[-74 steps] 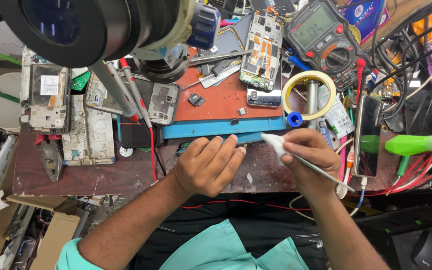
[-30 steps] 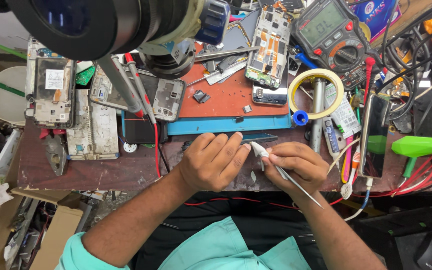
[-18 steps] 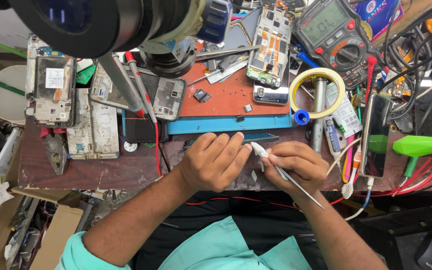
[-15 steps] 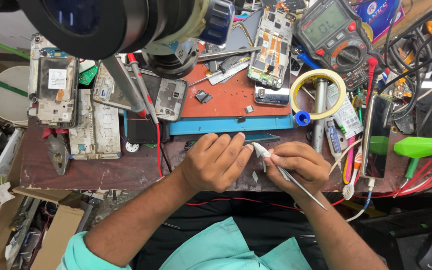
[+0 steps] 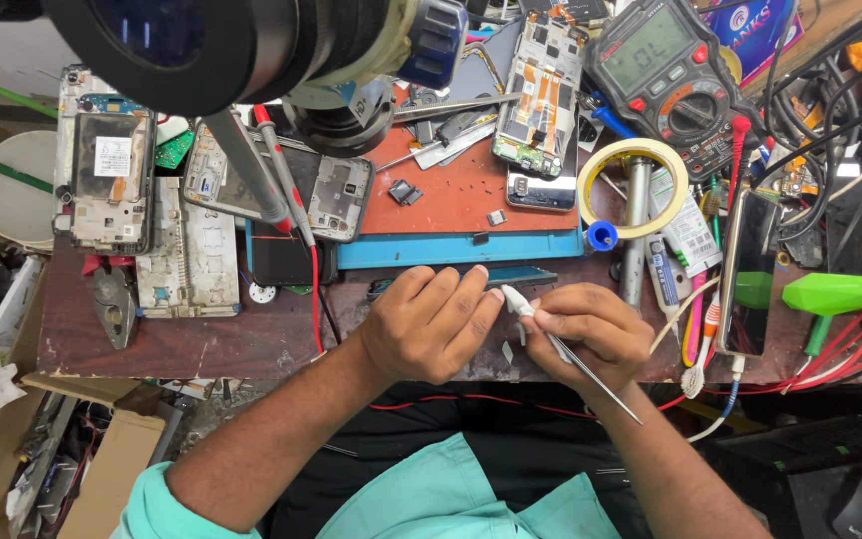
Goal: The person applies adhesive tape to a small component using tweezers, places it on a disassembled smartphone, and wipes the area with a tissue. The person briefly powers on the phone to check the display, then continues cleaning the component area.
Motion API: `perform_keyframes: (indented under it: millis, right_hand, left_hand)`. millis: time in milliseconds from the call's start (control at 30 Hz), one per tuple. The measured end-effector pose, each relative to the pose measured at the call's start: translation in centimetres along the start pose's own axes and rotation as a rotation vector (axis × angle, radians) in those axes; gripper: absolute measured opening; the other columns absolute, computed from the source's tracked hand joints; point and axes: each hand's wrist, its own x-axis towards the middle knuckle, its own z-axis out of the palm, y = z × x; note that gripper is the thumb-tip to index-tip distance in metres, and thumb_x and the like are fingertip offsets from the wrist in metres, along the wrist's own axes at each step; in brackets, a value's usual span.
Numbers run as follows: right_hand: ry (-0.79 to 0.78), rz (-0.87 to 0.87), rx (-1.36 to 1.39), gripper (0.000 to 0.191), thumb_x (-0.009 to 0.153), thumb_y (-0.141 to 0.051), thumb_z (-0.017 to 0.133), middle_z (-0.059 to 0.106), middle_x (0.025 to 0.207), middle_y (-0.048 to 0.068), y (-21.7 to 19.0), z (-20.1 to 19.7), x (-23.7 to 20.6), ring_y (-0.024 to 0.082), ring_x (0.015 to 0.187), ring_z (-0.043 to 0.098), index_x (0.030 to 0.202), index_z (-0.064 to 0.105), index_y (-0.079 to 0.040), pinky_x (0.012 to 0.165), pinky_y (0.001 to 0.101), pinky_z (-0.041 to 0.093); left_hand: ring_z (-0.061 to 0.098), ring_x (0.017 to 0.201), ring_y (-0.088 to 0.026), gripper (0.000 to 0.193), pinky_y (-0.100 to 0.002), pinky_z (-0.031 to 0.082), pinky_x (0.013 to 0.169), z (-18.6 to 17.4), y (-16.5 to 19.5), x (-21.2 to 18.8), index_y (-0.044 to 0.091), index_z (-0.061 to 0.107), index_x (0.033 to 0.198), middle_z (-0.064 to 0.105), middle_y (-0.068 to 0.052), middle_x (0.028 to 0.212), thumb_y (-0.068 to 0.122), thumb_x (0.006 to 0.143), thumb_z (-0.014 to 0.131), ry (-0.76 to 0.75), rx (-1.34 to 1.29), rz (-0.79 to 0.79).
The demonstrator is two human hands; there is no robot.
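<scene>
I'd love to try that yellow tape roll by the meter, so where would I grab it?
Grip the tape roll by its rim on the left side, fingers through the open centre from above. It lies flat, and a metal tool crosses its right part, with tubes crowding that side.

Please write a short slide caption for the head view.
Left hand steadies work while right hand holds tweezers on a cluttered bench.

Bare bench strip (image 5: 182, 344) left of left hand (image 5: 431, 324); phone frames (image 5: 187, 250) crowd behind.
</scene>
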Motion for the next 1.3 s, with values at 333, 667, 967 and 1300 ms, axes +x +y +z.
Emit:
perform_keyframes:
  millis: [333,667,967,1300]
  right_hand:
    - [-0.011,-0.006,-0.003,0.022,0.075,0.006,0.083,0.071,0.088,0.012,-0.2,-0.1,0.4,0.023,0.080,0.072,0.090,0.070,-0.001,0.071,0.0314,0.058]
    - [-0.029,-0.020,-0.019,0.022,0.072,0.006,0.082,0.070,0.085,0.011,0.5,-0.7,-0.1,0.021,0.076,0.071,0.086,0.068,-0.002,0.067,0.0310,0.056]
    - [0.331,0.517,1.087,0.010,0.100,-0.005,0.072,0.068,0.091,0.013,4.0,-3.1,-3.3,0.024,0.083,0.065,0.093,0.069,0.001,0.075,0.0322,0.057]
    - [0.298,0.782,1.839,0.018,0.105,-0.021,0.067,0.064,0.098,0.007,4.6,-3.4,-3.8,0.017,0.093,0.064,0.109,0.072,-0.004,0.081,0.0249,0.056]
  left_hand:
    - [0.068,0.087,-0.024,0.024,-0.033,0.052,0.072,0.0,0.0,0.0,-0.003,0.073,0.106,0.072,-0.018,0.105,0.012,0.088,0.069,-0.001,-0.002,-0.005]
    - [0.067,0.086,-0.024,0.022,-0.034,0.051,0.073,0.0,-0.1,0.0,-0.002,0.072,0.107,0.072,-0.017,0.105,0.010,0.089,0.071,0.006,-0.008,-0.005]
    - [0.068,0.087,-0.024,0.018,-0.034,0.051,0.072,0.2,-0.1,-0.1,-0.002,0.073,0.107,0.072,-0.017,0.105,0.008,0.091,0.074,0.009,-0.011,-0.004]
    - [0.068,0.087,-0.025,0.017,-0.033,0.051,0.071,0.2,-0.1,-0.2,-0.001,0.073,0.105,0.073,-0.018,0.105,0.008,0.091,0.073,-0.006,0.005,0.022]
